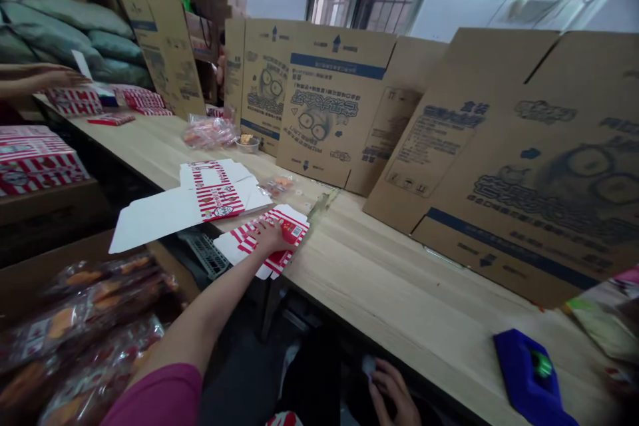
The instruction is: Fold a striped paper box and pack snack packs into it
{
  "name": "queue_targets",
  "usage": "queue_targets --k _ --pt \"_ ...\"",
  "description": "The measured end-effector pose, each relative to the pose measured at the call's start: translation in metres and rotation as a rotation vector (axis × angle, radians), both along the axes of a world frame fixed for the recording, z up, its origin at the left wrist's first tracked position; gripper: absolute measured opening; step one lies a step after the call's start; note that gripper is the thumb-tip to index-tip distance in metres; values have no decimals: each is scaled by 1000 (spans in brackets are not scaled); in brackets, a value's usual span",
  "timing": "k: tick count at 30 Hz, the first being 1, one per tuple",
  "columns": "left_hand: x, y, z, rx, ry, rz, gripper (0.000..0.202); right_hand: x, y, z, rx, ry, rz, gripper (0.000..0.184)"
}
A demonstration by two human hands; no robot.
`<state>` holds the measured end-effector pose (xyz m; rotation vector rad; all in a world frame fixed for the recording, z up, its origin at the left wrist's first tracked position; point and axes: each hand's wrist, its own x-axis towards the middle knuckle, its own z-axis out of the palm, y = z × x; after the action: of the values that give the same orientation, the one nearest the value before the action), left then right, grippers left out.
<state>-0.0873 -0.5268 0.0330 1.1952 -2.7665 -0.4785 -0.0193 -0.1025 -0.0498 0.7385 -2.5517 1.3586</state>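
Red-striped flat carton [272,239] lies at the surface's [399,293] near edge, ahead-left, long axis slanting; left hand [272,237] presses open on it, nearer than the right hand [394,389], loosely open below the edge.

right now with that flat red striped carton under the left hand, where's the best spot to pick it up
Probably the near edge of the flat red-striped carton, which overhangs the table edge. The left hand lies palm-down on top; sliding it back lets the fingers pinch that overhanging flap from the person's side, thumb above, since the rest lies flush on the wood.
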Motion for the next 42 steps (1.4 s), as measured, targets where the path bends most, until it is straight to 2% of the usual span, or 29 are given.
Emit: queue_targets --k 3,5,7,8,10,13,15,19,26,30,34,36,38,40,42 --pt "2 13 -8 -102 21 -89 124 -41 -56 48 44 -34 203 23" --pt "7 27 -11 -168 43 -166 123 -75 -107 77 35 -70 327 23" --pt "13 43 -12 -209 66 -239 123 -108 -163 98 152 -98 379 22" --pt "15 51 -13 -222 77 -270 124 -124 -189 105 257 -123 354 23" --pt "19 67 -14 -239 90 -322 123 -153 -233 112 339 -154 312 28" --pt "22 84 -20 -244 95 -365 123 -184 -267 112 443 -238 227 31" --pt "23 89 -26 -221 87 -374 128 -195 -270 109 490 -293 212 27" --pt "25 93 -36 -177 51 -387 141 -199 -259 104 517 -335 249 28" --pt "32 113 -38 -129 -2 -360 135 -182 -251 94 564 -328 200 29" --pt "38 121 -43 -71 -6 -374 135 -181 -244 92 505 -407 227 21" --pt "42 125 -44 -33 10 -405 140 -185 -235 102 359 -565 326 9" --pt "43 130 -39 -35 38 -396 142 -184 -230 110 279 -640 383 7" --pt "44 136 -27 -58 74 -381 143 -183 -225 120 214 -692 436 8" --pt "45 139 -10 -103 110 -388 140 -182 -215 129 168 -718 470 15" --pt "49 138 11 -128 147 -402 132 -184 -200 135 44 -646 409 26"
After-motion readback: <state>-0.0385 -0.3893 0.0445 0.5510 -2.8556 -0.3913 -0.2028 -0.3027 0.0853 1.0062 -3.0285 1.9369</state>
